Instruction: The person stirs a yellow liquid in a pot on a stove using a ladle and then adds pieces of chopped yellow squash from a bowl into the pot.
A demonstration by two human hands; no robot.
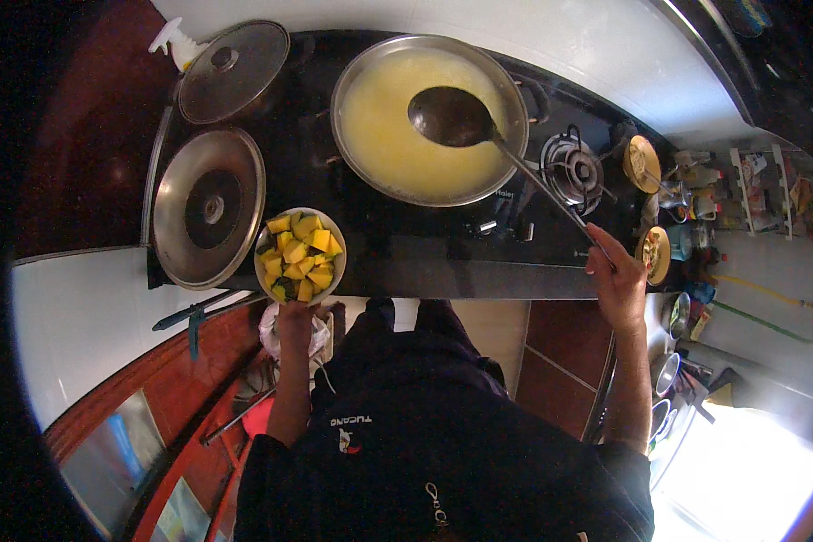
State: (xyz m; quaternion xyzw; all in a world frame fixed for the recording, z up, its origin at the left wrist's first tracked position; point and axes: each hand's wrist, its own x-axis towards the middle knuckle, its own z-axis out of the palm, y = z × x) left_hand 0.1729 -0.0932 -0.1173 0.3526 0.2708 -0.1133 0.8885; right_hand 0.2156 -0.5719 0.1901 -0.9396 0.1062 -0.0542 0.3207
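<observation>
In my left hand (pixel 296 322) is the near rim of a white bowl (pixel 343 271), held at the front edge of the black stovetop. Yellow pumpkin chunks (pixel 295 252), some with green rind, heap up in this bowl. My right hand (pixel 618 281) grips the handle of a long metal ladle (pixel 450 116). The ladle's dark bowl is over the middle of a wide metal wok (pixel 428 200), which holds pale yellow liquid (pixel 393 146); whether it touches the liquid I cannot tell.
A metal lid (pixel 169 217) lies left of the bowl, and a glass-lidded pan (pixel 251 74) stands behind it. Right of the wok is a gas burner (pixel 581 169). Two food bowls (pixel 642 164) (pixel 656 254) sit at the right end. A spray bottle (pixel 176 44) stands at the back left.
</observation>
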